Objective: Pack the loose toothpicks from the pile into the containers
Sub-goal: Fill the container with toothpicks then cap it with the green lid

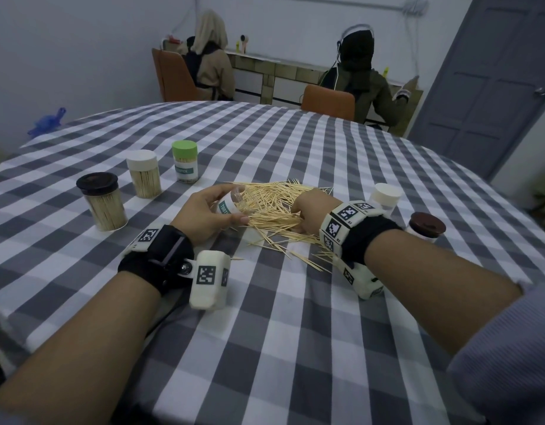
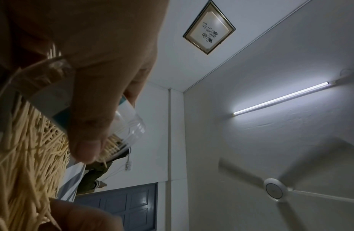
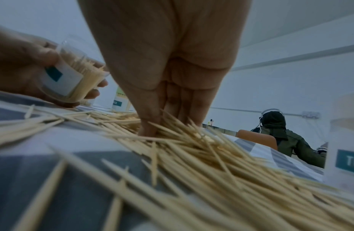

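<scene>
Grey-and-white checked cloth point(image 1: 265, 317) covers the table and fills the lower two thirds of the head view. At frame centre lies the pile of toothpicks point(image 1: 274, 210), spread loosely, strays trailing toward the lower right. Left of it, three capped full jars point(image 1: 143, 173) stand in a row; two more capped jars point(image 1: 387, 196) sit at the right edge of the pile. The left hand point(image 1: 203, 216) holds an open container point(image 1: 234, 204) tilted on its side, fingers wrapped round it, mouth facing the pile and already part filled. The right hand point(image 1: 311, 213) digs into the pile, fingertips point(image 3: 148, 129) pinched on a bunch. To do this well, I judge the picks should be gathered parallel, points aligned, then slid in lengthwise with the mouth kept low and close.
</scene>
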